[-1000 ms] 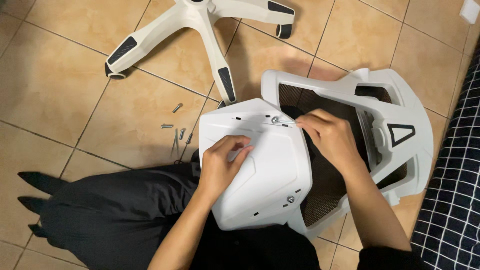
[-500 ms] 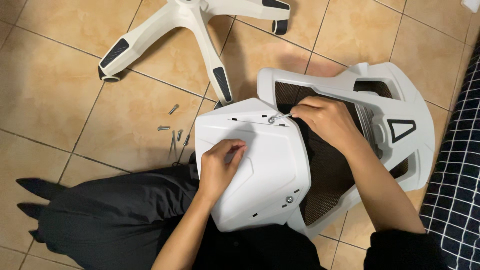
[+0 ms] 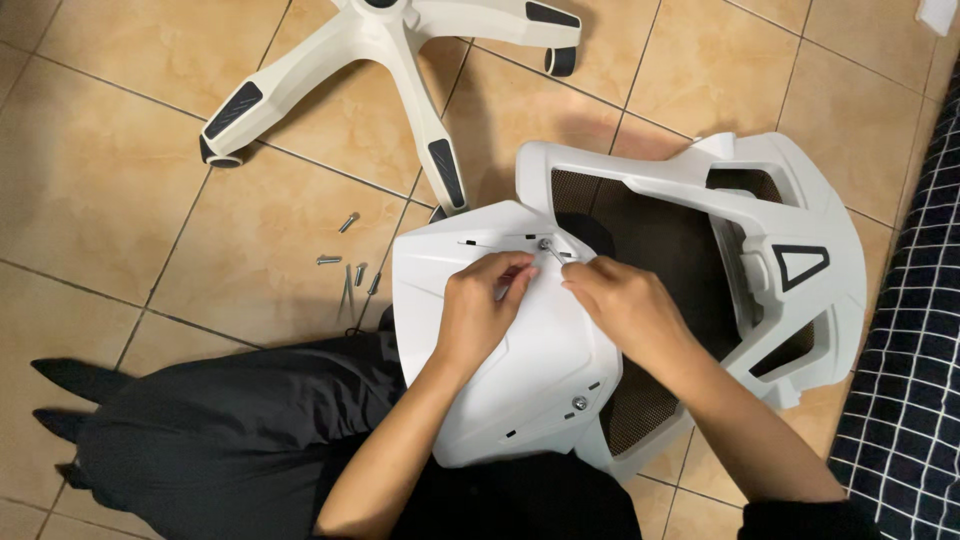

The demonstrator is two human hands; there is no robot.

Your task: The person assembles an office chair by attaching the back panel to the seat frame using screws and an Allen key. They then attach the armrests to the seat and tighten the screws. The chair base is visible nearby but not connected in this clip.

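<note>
A white plastic chair plate [image 3: 540, 360] lies across my lap, overlapping a white chair back [image 3: 800, 200] with black mesh. A bolt [image 3: 545, 243] sits near the plate's top edge, with a thin metal hex key [image 3: 553, 253] standing in it. My right hand [image 3: 615, 305] pinches the key's lower end. My left hand [image 3: 485, 305] rests on the plate just left of the bolt, fingers curled with the tips pressed down. A second bolt [image 3: 579, 403] is seated near the plate's lower edge.
A white five-legged chair base [image 3: 400, 50] with black castors lies on the tan tiled floor at the top. Several loose bolts [image 3: 350, 265] lie left of the plate. A dark checked fabric [image 3: 910, 360] runs along the right edge. My black trousers [image 3: 230, 430] fill the lower left.
My right hand has swung from the upper right of the bolt down to below it, still on the key. My left hand has slid up the plate toward the bolt.
</note>
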